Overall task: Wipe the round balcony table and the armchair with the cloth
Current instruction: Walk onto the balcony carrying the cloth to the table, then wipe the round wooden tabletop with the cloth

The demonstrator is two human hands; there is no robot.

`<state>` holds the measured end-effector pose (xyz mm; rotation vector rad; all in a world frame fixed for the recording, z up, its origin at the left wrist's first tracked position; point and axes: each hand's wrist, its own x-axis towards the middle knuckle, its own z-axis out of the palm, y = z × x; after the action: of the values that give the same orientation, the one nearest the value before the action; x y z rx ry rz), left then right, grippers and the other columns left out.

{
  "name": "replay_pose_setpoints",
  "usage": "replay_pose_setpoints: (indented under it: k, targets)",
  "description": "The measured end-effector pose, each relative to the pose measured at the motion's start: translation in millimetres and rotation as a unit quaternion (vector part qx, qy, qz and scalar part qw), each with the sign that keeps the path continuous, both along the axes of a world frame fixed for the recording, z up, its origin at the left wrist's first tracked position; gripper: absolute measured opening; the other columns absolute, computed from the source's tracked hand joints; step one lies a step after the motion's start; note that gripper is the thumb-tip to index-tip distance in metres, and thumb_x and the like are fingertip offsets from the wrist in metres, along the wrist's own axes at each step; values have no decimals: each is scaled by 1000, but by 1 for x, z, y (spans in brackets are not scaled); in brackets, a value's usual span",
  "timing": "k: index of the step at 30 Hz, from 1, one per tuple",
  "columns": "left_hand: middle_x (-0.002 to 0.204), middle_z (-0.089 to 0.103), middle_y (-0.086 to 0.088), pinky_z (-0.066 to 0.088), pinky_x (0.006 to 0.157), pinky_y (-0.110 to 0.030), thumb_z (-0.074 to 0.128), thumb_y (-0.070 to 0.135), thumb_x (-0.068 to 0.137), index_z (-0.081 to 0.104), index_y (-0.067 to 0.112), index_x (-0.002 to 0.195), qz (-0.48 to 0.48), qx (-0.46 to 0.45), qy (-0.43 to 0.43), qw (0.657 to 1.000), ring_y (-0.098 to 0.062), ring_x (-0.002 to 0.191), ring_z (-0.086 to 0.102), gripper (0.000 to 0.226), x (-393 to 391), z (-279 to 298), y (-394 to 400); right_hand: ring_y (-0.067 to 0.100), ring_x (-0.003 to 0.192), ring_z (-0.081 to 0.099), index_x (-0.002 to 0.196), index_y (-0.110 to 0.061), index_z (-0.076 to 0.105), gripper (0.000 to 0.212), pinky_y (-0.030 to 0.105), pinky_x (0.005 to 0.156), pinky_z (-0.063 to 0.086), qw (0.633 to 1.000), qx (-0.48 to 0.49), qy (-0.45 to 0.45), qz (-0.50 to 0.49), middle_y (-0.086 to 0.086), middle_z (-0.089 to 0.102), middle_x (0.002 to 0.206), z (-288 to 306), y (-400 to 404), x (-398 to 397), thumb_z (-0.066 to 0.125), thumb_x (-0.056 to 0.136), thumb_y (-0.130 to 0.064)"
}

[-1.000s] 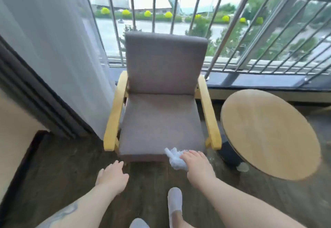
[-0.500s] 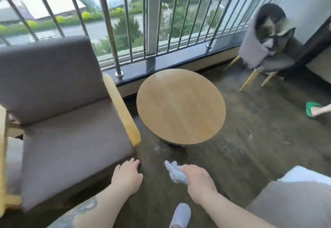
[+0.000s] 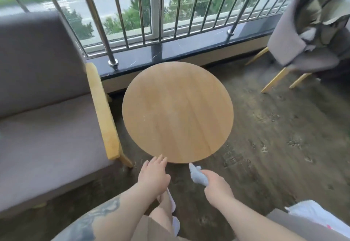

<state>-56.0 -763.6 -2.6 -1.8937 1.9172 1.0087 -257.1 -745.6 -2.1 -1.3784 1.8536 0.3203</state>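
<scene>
The round wooden balcony table [image 3: 177, 111] stands in the middle of the view, its top bare. To its left is the grey armchair [image 3: 43, 119] with yellow wooden armrests. My right hand [image 3: 217, 187] grips a bunched pale blue cloth [image 3: 198, 175] just short of the table's near edge, not touching it. My left hand [image 3: 153, 176] reaches forward with relaxed fingers, its fingertips at the table's near rim.
A metal railing [image 3: 157, 9] on a dark sill runs behind the table. A second grey chair [image 3: 310, 38] with clothes piled on it stands at the far right. A white bag [image 3: 318, 216] lies on a grey seat at the bottom right. The floor is dark wood.
The view has swung from the armchair to the table, which now lies close in front. Both hands have come up to the table's near edge; the cloth stays in my right hand.
</scene>
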Motion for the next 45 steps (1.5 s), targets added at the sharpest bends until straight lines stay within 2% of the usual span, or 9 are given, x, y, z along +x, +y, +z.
replay_pose_setpoints:
  k: [16,23,28,32,36,38,39,42,45]
  targets:
    - [161,6,2,10,120,-37,35,31,99,10,19,154,156,63,-55,984,-17,148,7,61,-73,-24,-137,18,110,54,132,-30,48,58,30,80,46,965,-19,-7,262,-8,54,127,-2,-219,-84,42,84,3]
    - [160,11,4,15,116,-33,34,25,99,17,19,152,371,63,-67,924,-13,146,11,56,-152,-45,-116,19,100,57,124,-23,52,46,34,75,51,881,5,53,470,-3,57,113,-19,-297,-123,49,84,-1]
    - [161,9,3,14,118,-34,33,21,99,17,19,152,449,79,-18,890,-13,147,9,55,-219,-63,-89,23,116,50,139,-23,40,57,30,81,44,870,-4,66,489,-1,51,132,-44,-292,-134,41,86,-2]
    - [161,6,5,15,118,-33,33,20,100,16,19,152,491,53,-6,869,-13,147,7,54,-243,-93,-84,20,142,23,151,-22,18,77,27,108,28,803,-84,19,590,2,22,156,-76,-275,-141,42,82,3]
    - [161,6,4,12,118,-30,32,18,100,17,18,152,553,31,18,832,-14,147,6,55,-276,-112,-89,20,146,-17,153,-24,-2,85,38,120,-3,629,-37,18,777,0,-17,159,-107,-270,-165,46,86,-5]
    - [161,4,4,11,118,-30,31,18,100,15,19,153,576,23,33,817,-14,148,4,55,-292,-120,-93,24,145,-18,153,-27,10,80,41,119,-4,552,-6,16,834,3,-10,160,-122,-275,-185,54,87,-23]
    - [161,3,4,10,118,-30,31,19,101,13,19,153,588,10,31,808,-13,148,3,55,-300,-124,-98,27,145,-4,150,-30,26,82,43,119,4,529,-9,17,849,5,9,160,-129,-282,-191,65,78,-32]
    - [161,-1,7,7,119,-29,27,21,103,9,21,154,619,-22,41,784,-11,147,-3,54,-318,-136,-118,33,136,37,129,-26,60,83,43,111,23,524,-53,-20,850,8,51,141,-151,-311,-197,81,49,-30]
    - [160,-4,10,3,120,-30,27,27,103,8,24,153,628,-68,43,774,-9,147,-6,54,-334,-154,-141,30,143,20,134,-12,55,75,45,113,15,575,-126,-47,807,19,40,147,-157,-322,-184,68,61,-23]
